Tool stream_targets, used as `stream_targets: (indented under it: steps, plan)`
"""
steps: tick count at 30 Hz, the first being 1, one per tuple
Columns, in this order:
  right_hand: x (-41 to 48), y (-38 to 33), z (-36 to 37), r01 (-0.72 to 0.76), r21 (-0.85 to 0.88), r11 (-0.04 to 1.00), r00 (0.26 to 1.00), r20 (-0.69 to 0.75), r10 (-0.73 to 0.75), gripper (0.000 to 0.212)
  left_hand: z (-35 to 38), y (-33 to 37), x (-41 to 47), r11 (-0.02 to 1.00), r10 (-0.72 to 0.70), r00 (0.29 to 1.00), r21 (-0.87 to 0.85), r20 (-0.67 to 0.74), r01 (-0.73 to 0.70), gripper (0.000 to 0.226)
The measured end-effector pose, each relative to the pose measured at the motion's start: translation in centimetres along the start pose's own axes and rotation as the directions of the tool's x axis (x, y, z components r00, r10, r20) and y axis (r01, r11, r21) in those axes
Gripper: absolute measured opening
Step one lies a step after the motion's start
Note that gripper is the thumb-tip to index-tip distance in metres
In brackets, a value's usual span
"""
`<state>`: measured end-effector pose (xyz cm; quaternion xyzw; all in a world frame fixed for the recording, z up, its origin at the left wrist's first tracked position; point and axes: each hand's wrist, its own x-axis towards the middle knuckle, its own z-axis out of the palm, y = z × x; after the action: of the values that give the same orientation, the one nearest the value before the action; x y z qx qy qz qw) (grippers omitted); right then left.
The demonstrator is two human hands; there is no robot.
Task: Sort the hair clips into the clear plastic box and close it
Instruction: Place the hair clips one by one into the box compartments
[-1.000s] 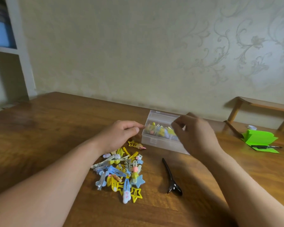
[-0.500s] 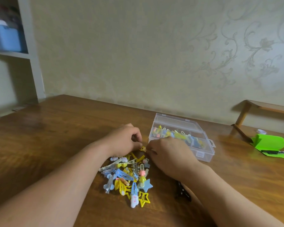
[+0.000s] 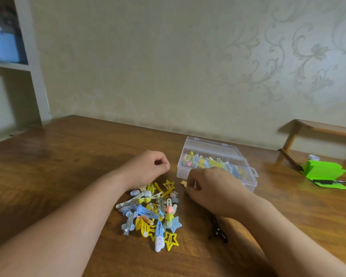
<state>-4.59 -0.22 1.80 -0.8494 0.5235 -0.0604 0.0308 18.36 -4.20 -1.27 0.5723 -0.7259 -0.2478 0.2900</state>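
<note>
Wood table (image 3: pixel 68 166) w/ clip pile (image 3: pixel 148 212), box (image 3: pixel 183 172); wallpaper (image 3: pixel 188 66) behind.

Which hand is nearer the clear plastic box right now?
Right. The right hand sits just in front of the clear plastic box, overlapping its near wall in view; the left hand is off to its left, with bare table between.
</note>
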Motion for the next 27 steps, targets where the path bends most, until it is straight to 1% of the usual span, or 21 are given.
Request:
stream_targets:
  steps: [4,6,8,10,11,12,14,17,19,21,22,24,26,27]
  plan:
    - [-0.1,-0.3,0.0,0.001,-0.005,1.0,1.0,0.02,-0.001,0.016,0.2,-0.1,0.1,1.0,-0.007,1.0,-0.008,-0.019,0.007,0.016]
    - [-0.3,0.0,-0.3,-0.022,0.076,0.997,1.0,-0.011,0.023,0.01,0.2,-0.1,0.2,1.0,-0.006,1.0,-0.013,-0.023,0.006,0.016]
    - [0.0,1.3,-1.3,-0.08,0.181,0.98,0.981,-0.161,0.11,0.008,0.2,-0.1,0.2,1.0,-0.008,1.0,-0.015,-0.024,0.008,0.015]
    - [0.8,4.0,-2.7,-0.161,0.259,0.952,0.911,-0.331,0.244,0.011,0.3,-0.3,0.3,0.999,-0.008,0.999,-0.041,-0.033,0.006,0.016]
    - [1.3,5.6,-3.2,-0.209,0.266,0.941,0.876,-0.378,0.301,0.012,0.4,-0.5,0.4,0.999,-0.007,0.999,-0.054,-0.038,0.005,0.016]
    - [1.8,7.1,-3.7,-0.272,0.246,0.93,0.853,-0.386,0.351,0.012,0.4,-0.5,0.4,0.998,-0.008,0.999,-0.064,-0.041,0.006,0.017]
    - [2.4,9.8,-3.9,-0.4,0.171,0.9,0.837,-0.332,0.435,0.014,0.4,-0.7,0.5,0.997,-0.015,0.999,-0.079,-0.045,0.012,0.018]
    - [2.8,12.3,-3.6,-0.507,0.089,0.857,0.828,-0.228,0.513,0.019,0.4,-0.6,0.4,0.996,-0.017,0.999,-0.091,-0.046,0.013,0.018]
    - [2.9,13.0,-3.6,-0.534,0.068,0.843,0.823,-0.184,0.537,0.019,0.4,-0.6,0.4,0.996,-0.018,0.999,-0.09,-0.045,0.014,0.018]
    - [2.9,13.1,-3.7,-0.542,0.056,0.838,0.817,-0.195,0.542,0.024,0.4,-0.6,0.4,0.996,-0.018,0.999,-0.084,-0.041,0.014,0.018]
    - [2.8,12.9,-3.7,-0.543,0.05,0.838,0.813,-0.217,0.54,0.025,0.4,-0.6,0.3,0.996,-0.018,0.999,-0.083,-0.041,0.015,0.018]
    - [2.5,12.2,-3.7,-0.533,0.046,0.845,0.805,-0.279,0.524,0.022,0.4,-0.5,0.3,0.997,-0.019,0.999,-0.079,-0.045,0.015,0.017]
    - [2.1,10.8,-3.5,-0.479,0.079,0.874,0.812,-0.34,0.475,0.016,0.4,-0.4,0.2,0.997,-0.021,0.999,-0.077,-0.044,0.017,0.017]
    - [2.1,9.8,-3.4,-0.428,0.101,0.898,0.825,-0.362,0.434,0.014,0.4,-0.4,0.2,0.997,-0.024,0.999,-0.077,-0.043,0.021,0.017]
